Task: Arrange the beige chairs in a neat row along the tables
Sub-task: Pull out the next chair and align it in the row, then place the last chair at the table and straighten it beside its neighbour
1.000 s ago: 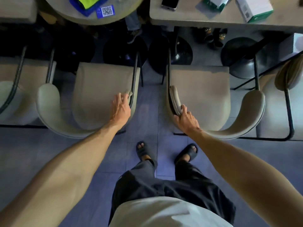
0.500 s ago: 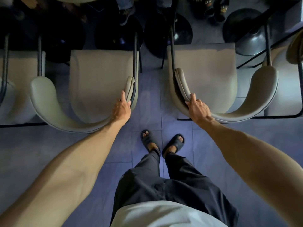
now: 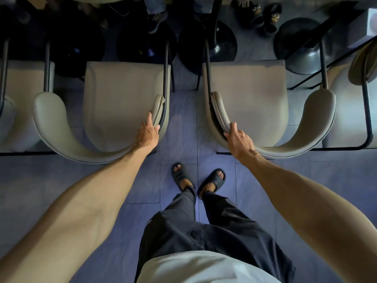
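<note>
Below you, on the blue-grey tiled floor (image 3: 179, 127), two beige chairs stand side by side with a narrow gap between them, their seats facing the dark space under the tables at the top of the view. Your left beige chair (image 3: 122, 99) has its curved backrest wrapping toward you, and so does your right beige chair (image 3: 251, 94). Further beige chairs show at both edges, one at far left (image 3: 24, 103) and one at far right (image 3: 346, 111), roughly in line with the pair.

Round black table bases (image 3: 216, 48) sit on the floor beyond the seats.

Your left hand (image 3: 148, 135) is wrapped over the right end of the left chair's backrest, fingers curled on the padded rim beside the black frame tube. Your right hand (image 3: 239, 139) is clasped over the left end of the right chair's backrest.

Your feet in dark slide sandals (image 3: 199, 178) stand in the gap behind the two chairs.
</note>
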